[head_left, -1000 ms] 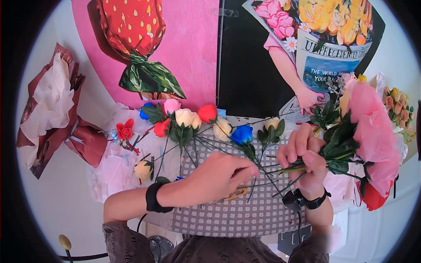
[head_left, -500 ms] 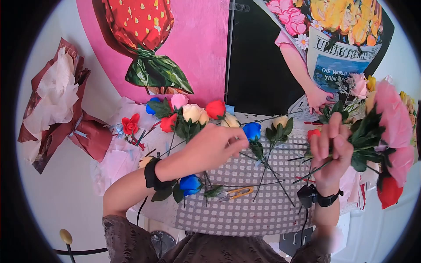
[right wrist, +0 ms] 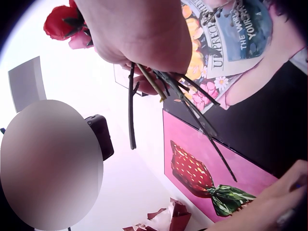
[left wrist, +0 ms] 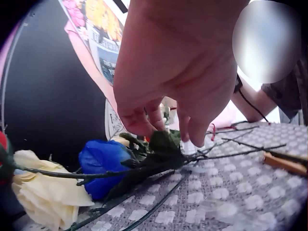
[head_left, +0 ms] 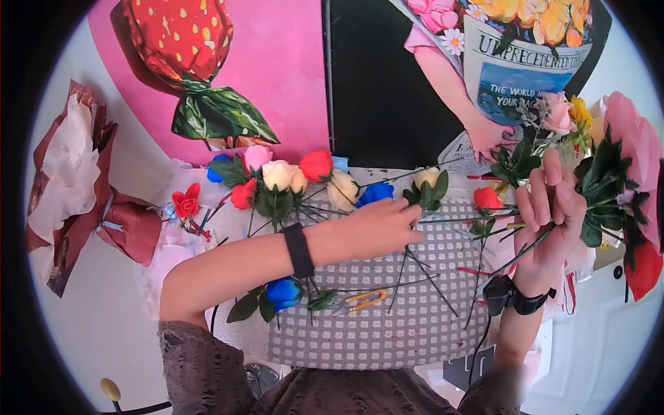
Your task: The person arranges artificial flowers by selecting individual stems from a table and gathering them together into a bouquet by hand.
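My right hand [head_left: 553, 218] grips a bunch of flowers by the stems, held up at the right. Large pink blooms [head_left: 636, 159] and a red rose [head_left: 643, 270] hang on its outer side. In the right wrist view the bare stem ends [right wrist: 199, 118] stick out below the fist. My left hand [head_left: 377, 228] reaches down over the table, fingers bent. In the left wrist view its fingertips are right at the green leaves [left wrist: 163, 144] beside a blue rose [left wrist: 103, 166]; leaves partly hide them. A cream rose [left wrist: 45, 190] lies next to the blue one.
Several cream, red and pink roses [head_left: 317, 166] lie along the back of the checked cloth [head_left: 360, 339]. Nearer sit another blue rose [head_left: 283, 294] and yellow-handled snips [head_left: 366, 299]. Wrapped paper [head_left: 66, 187] stands at the left, and painted panels [head_left: 290, 69] rise behind.
The right hand has carried the bunch outward to the right. My left hand has come away from those stems, swung left, then moved over the blue rose's leaves and stem.
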The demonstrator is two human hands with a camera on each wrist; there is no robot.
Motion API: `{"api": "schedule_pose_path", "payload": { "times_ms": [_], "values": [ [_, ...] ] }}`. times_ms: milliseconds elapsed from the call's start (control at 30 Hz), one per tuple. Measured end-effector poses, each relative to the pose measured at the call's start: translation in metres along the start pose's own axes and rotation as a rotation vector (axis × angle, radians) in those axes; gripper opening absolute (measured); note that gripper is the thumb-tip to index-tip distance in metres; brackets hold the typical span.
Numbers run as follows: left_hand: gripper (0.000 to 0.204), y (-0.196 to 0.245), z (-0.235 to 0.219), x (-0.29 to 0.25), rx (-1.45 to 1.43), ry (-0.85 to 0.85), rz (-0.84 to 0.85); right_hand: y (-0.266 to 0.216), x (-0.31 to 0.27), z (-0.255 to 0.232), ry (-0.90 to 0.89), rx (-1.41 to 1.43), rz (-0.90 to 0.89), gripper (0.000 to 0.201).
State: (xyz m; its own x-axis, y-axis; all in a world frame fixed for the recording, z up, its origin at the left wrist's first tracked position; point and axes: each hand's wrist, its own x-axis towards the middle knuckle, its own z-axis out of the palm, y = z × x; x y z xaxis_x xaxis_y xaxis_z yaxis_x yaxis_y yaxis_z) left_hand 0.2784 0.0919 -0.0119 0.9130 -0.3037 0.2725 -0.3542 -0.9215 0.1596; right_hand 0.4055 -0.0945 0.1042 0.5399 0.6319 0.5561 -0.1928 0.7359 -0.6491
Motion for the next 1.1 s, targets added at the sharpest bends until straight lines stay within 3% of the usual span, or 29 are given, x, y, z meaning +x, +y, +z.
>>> {"api": "schedule_pose_path", "payload": {
  "times_ms": [33,133,367,433,667,733,833,1100],
  "values": [
    [0.018,0.000,0.006,0.004,0.105,-0.052,0.083,-0.001,0.000,-0.002,-0.004,0.013,0.010,0.035],
    [0.017,-0.003,0.015,0.010,0.235,-0.104,0.126,-0.006,0.002,-0.003,0.033,0.012,0.040,0.036],
    [0.016,-0.005,-0.021,0.008,0.087,-0.072,0.185,-0.019,0.010,-0.015,0.083,0.061,0.070,0.036],
    [0.017,-0.003,-0.034,0.007,0.196,0.062,0.242,-0.021,0.012,-0.019,0.123,0.113,0.128,0.034],
    [0.017,-0.005,-0.065,0.006,0.306,0.184,0.231,-0.023,0.014,-0.024,0.178,0.114,0.112,0.031],
    [0.016,-0.008,-0.071,0.008,0.455,0.269,0.196,-0.023,0.015,-0.025,0.195,0.093,0.087,0.031],
    [0.017,-0.016,-0.074,0.011,0.600,0.251,0.175,-0.023,0.015,-0.022,0.227,0.057,0.055,0.031],
    [0.023,-0.032,-0.063,0.006,0.611,0.111,0.221,-0.026,0.014,-0.022,0.248,0.032,0.028,0.030]
  ]
}}
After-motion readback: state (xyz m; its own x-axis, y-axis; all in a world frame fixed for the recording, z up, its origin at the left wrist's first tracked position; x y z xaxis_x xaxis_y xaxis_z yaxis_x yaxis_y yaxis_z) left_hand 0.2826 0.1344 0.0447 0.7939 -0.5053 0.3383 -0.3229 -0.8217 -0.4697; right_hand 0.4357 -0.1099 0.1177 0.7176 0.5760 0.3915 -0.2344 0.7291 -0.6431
